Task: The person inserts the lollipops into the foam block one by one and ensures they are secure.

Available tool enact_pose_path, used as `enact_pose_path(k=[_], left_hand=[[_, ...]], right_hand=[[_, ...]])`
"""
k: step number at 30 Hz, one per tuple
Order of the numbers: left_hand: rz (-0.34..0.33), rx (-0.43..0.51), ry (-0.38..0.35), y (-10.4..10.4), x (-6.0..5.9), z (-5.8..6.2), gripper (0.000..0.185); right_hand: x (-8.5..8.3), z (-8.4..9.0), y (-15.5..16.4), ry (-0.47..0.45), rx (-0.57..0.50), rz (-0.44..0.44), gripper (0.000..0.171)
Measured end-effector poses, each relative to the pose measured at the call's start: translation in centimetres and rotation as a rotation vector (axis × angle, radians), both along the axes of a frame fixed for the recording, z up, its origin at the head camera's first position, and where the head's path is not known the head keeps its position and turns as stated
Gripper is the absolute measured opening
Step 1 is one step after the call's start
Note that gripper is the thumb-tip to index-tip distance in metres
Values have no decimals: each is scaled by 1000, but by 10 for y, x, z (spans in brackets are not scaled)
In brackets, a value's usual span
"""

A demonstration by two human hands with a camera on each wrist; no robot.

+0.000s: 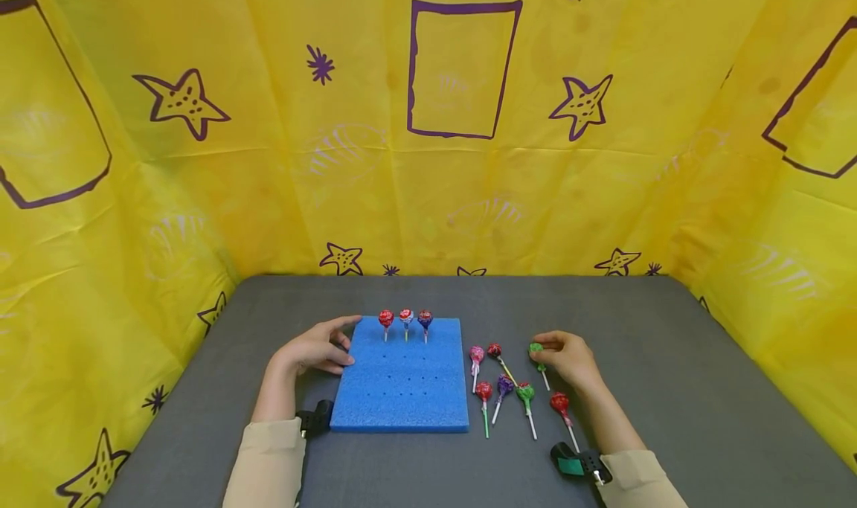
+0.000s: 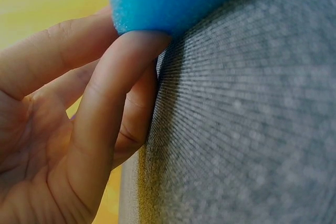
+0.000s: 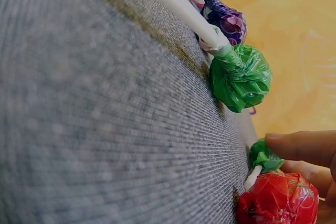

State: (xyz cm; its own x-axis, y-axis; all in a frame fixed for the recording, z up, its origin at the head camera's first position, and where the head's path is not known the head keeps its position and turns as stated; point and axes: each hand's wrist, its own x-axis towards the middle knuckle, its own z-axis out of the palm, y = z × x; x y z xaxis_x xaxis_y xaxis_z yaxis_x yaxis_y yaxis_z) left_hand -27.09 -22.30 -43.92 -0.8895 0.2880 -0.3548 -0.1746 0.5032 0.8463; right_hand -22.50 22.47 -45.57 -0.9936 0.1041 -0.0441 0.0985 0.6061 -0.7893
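Observation:
A blue foam board (image 1: pixel 405 411) with rows of small holes lies on the grey table. Three lollipops stand upright along its far row: a red one (image 1: pixel 385 318), a white-and-red one (image 1: pixel 406 316) and a dark blue-and-red one (image 1: pixel 425 318). My left hand (image 1: pixel 320 348) rests against the board's left edge, its index finger at the far corner; up close, the thumb (image 2: pixel 126 61) touches the foam's side. Right of the board, my right hand (image 1: pixel 565 355) pinches a green lollipop (image 1: pixel 537 349) by its wrapped head, the white stick pointing down toward the table.
Several loose lollipops lie between board and right hand: pink (image 1: pixel 476 355), dark red (image 1: pixel 494 350), red with a green stick (image 1: pixel 484 391), purple (image 1: pixel 505 384) and green (image 1: pixel 525 393). Another red lollipop (image 1: pixel 559 403) lies close to the right wrist. Yellow patterned cloth (image 1: pixel 462 195) encloses the table's sides and back.

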Motion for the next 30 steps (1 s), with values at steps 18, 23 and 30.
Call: enact_pose_path(k=[18, 23, 30], left_hand=[[2, 6, 4, -2, 1, 0, 82], [-7, 14, 7, -3, 1, 0, 82], [-3, 6, 3, -2, 0, -1, 82]], right_hand=[[-3, -1, 0, 17, -13, -2, 34], [-4, 1, -4, 23, -5, -23, 33], [-2, 6, -7, 51, -52, -55, 35]])
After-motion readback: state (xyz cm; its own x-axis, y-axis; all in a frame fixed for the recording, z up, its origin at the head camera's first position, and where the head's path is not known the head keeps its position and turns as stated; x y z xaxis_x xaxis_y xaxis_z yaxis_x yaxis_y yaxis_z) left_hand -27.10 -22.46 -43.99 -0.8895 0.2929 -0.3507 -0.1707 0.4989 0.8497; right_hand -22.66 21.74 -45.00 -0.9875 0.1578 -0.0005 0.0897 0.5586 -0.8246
